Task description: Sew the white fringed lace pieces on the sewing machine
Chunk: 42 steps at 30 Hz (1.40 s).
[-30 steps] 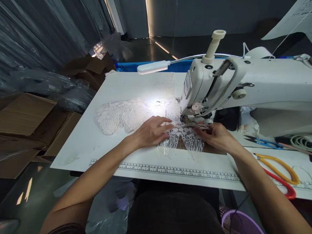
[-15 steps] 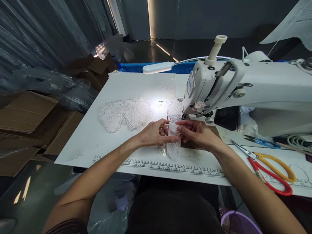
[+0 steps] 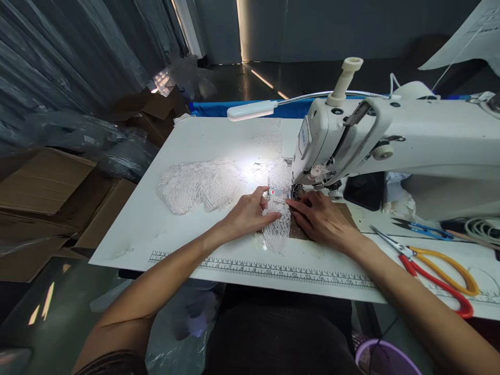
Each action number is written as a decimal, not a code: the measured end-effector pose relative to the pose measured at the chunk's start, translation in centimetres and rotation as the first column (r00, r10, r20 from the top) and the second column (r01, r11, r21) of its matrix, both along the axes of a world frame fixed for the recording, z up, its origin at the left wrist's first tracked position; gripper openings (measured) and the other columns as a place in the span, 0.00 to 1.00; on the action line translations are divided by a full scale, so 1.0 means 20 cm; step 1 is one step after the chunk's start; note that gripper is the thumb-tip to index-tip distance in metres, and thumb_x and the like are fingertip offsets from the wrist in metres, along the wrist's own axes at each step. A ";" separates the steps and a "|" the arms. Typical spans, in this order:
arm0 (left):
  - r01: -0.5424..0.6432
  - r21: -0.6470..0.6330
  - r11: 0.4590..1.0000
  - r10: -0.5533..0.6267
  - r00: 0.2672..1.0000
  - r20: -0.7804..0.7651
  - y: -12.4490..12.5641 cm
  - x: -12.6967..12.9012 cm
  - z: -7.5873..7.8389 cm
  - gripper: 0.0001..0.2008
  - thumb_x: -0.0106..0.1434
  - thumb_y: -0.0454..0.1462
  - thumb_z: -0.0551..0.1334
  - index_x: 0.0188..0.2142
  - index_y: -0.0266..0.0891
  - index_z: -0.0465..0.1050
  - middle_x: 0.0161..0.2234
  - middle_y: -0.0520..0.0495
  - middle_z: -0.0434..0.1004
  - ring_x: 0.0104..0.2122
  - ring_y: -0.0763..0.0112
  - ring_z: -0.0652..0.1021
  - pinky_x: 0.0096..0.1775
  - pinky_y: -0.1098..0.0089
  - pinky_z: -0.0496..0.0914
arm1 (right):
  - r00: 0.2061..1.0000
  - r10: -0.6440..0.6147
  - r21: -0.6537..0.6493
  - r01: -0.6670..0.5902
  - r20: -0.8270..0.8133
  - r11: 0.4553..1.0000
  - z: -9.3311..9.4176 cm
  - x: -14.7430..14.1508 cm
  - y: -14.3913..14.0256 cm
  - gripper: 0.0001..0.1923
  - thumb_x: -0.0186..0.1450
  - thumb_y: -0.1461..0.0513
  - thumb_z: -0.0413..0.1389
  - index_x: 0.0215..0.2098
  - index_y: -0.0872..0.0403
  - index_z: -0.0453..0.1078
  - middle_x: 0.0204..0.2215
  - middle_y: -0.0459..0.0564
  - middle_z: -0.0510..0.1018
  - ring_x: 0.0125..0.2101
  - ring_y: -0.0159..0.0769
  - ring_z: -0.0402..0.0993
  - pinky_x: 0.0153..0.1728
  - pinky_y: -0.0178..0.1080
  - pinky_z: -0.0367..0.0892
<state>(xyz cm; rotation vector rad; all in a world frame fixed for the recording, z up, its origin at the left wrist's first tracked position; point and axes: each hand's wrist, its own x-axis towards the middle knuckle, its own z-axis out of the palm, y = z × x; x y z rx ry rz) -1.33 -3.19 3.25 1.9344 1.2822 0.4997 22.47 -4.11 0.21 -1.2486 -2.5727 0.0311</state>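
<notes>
A strip of white lace (image 3: pixel 278 229) lies flat beside the sewing machine's needle area (image 3: pixel 296 190), running from the far side of the table toward me. A small pale label with a red mark (image 3: pixel 272 192) sits across it. At the lace's left edge is my left hand (image 3: pixel 248 212), its thumb and index finger spread apart and their tips touching the lace. My right hand (image 3: pixel 322 216) rests on the table right of the strip, close below the presser foot, fingers stretched out and fingertips on the lace's right edge. More white lace (image 3: pixel 203 185) lies bunched to the left.
The white sewing machine (image 3: pixel 351 140) stands on the right, with a lit lamp (image 3: pixel 252 110) over the lace. Orange-and-red-handled scissors (image 3: pixel 410 251) and blue snips (image 3: pixel 424 229) lie right of my forearm. A printed ruler (image 3: pixel 269 270) runs along the front edge; cardboard boxes (image 3: pixel 42 182) stand left.
The near end of the lace, raised between both hands before, now lies spread flat. My hands have moved slightly apart, and the right has lowered onto the table.
</notes>
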 end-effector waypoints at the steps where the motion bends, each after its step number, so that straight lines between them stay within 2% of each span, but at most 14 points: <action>1: 0.020 -0.046 0.999 -0.019 1.000 0.013 0.00 -0.01 0.01 0.32 0.63 0.46 0.64 0.62 0.38 0.57 0.34 0.52 0.71 0.24 0.74 0.74 0.25 0.72 0.69 | 1.000 0.000 0.003 0.000 -0.017 1.000 -0.01 0.01 0.00 0.21 0.73 0.58 0.45 0.59 0.53 0.68 0.41 0.60 0.70 0.40 0.48 0.68 0.40 0.50 0.69; 4: 0.039 -0.182 0.983 -0.030 0.998 0.055 0.00 -0.03 0.03 0.29 0.64 0.43 0.63 0.62 0.39 0.57 0.34 0.52 0.71 0.21 0.76 0.76 0.25 0.72 0.71 | 0.998 -0.014 0.000 0.014 -0.067 1.000 -0.03 0.02 -0.01 0.21 0.73 0.57 0.44 0.60 0.52 0.67 0.42 0.60 0.70 0.41 0.49 0.68 0.42 0.51 0.68; 6: 0.006 -0.211 0.977 0.006 0.998 0.059 0.00 -0.04 0.04 0.28 0.65 0.43 0.62 0.61 0.39 0.58 0.33 0.52 0.72 0.20 0.76 0.75 0.24 0.71 0.72 | 0.994 -0.033 -0.026 0.030 -0.101 0.999 -0.04 0.03 -0.02 0.21 0.73 0.58 0.45 0.61 0.51 0.66 0.44 0.60 0.71 0.44 0.51 0.67 0.43 0.52 0.67; 11: -0.030 -0.123 0.992 0.030 1.000 -0.001 0.01 -0.05 0.04 0.27 0.64 0.44 0.62 0.60 0.38 0.61 0.31 0.52 0.73 0.22 0.75 0.73 0.23 0.73 0.68 | 0.983 -0.003 -0.052 -0.007 -0.181 0.999 -0.05 0.02 -0.05 0.22 0.73 0.58 0.45 0.63 0.49 0.63 0.46 0.58 0.70 0.46 0.49 0.66 0.47 0.51 0.66; 18: 0.034 -0.093 0.995 -0.043 0.994 -0.098 0.00 -0.02 0.04 0.29 0.62 0.44 0.63 0.61 0.38 0.61 0.27 0.55 0.74 0.25 0.72 0.74 0.28 0.70 0.66 | 0.997 -0.048 -0.031 0.046 -0.058 0.998 -0.04 -0.03 -0.07 0.20 0.71 0.59 0.45 0.60 0.52 0.66 0.48 0.61 0.69 0.42 0.50 0.65 0.44 0.53 0.65; 24: 0.003 -0.022 1.000 -0.006 0.991 -0.136 -0.01 -0.02 0.02 0.34 0.63 0.49 0.63 0.63 0.37 0.58 0.31 0.52 0.77 0.27 0.69 0.75 0.29 0.69 0.67 | 0.986 -0.086 -0.031 0.082 -0.142 0.996 -0.05 -0.03 -0.09 0.19 0.71 0.61 0.46 0.58 0.54 0.67 0.47 0.61 0.70 0.46 0.52 0.65 0.47 0.54 0.66; 27: 0.018 -0.015 1.000 -0.020 0.991 -0.130 -0.02 -0.02 0.02 0.33 0.63 0.48 0.63 0.63 0.38 0.58 0.32 0.51 0.77 0.27 0.69 0.75 0.28 0.70 0.67 | 0.976 -0.057 -0.058 0.046 -0.209 0.997 -0.04 0.00 -0.10 0.21 0.71 0.61 0.46 0.61 0.52 0.65 0.47 0.60 0.71 0.48 0.51 0.66 0.49 0.54 0.66; 31: 0.031 -0.001 1.000 -0.031 0.990 -0.135 -0.02 -0.03 0.03 0.28 0.64 0.43 0.61 0.61 0.38 0.59 0.31 0.52 0.75 0.26 0.71 0.74 0.28 0.70 0.66 | 0.953 0.039 -0.095 -0.070 -0.300 0.993 -0.03 0.03 -0.10 0.18 0.71 0.63 0.48 0.57 0.49 0.70 0.48 0.56 0.71 0.49 0.47 0.67 0.53 0.52 0.64; 33: 0.030 0.008 1.000 -0.029 0.990 -0.138 -0.03 -0.02 0.03 0.26 0.64 0.41 0.59 0.61 0.37 0.60 0.30 0.53 0.75 0.25 0.72 0.73 0.28 0.70 0.66 | 0.960 0.050 -0.101 -0.080 -0.275 0.992 -0.02 0.03 -0.11 0.18 0.70 0.63 0.49 0.55 0.48 0.72 0.47 0.56 0.72 0.49 0.48 0.66 0.52 0.54 0.63; 37: 0.044 0.003 0.999 -0.043 0.987 -0.156 -0.03 -0.02 0.03 0.26 0.65 0.40 0.58 0.61 0.37 0.59 0.29 0.54 0.73 0.24 0.73 0.72 0.27 0.71 0.65 | 0.983 -0.013 -0.085 -0.003 -0.182 0.996 -0.02 0.00 -0.12 0.19 0.70 0.63 0.49 0.56 0.49 0.72 0.46 0.57 0.72 0.46 0.51 0.65 0.47 0.55 0.63; 42: 0.047 -0.027 0.999 -0.051 0.985 -0.163 -0.03 -0.01 0.04 0.26 0.66 0.41 0.57 0.61 0.37 0.58 0.28 0.54 0.72 0.24 0.72 0.71 0.28 0.71 0.65 | 0.978 -0.036 -0.084 0.019 -0.204 0.996 -0.03 -0.01 -0.12 0.21 0.68 0.64 0.48 0.57 0.52 0.71 0.47 0.58 0.73 0.47 0.51 0.67 0.44 0.53 0.65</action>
